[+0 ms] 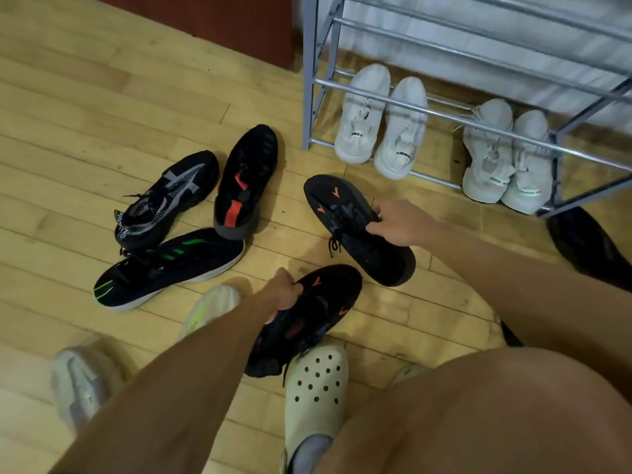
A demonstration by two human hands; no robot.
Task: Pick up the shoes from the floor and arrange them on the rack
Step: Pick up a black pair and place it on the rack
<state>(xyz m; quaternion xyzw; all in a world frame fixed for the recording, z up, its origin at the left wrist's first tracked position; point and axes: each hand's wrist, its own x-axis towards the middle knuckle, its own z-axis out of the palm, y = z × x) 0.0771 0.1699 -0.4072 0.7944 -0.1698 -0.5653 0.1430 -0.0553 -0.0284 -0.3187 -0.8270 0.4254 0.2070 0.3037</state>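
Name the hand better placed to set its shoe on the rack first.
Right. The right hand grips its black shoe just in front of the rack, beside the white pair. The left hand holds the matching shoe farther back, near the clog.

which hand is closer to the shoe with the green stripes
Left. The left hand, gripping a black shoe, is just right of the green-striped shoe; the right hand is farther right.
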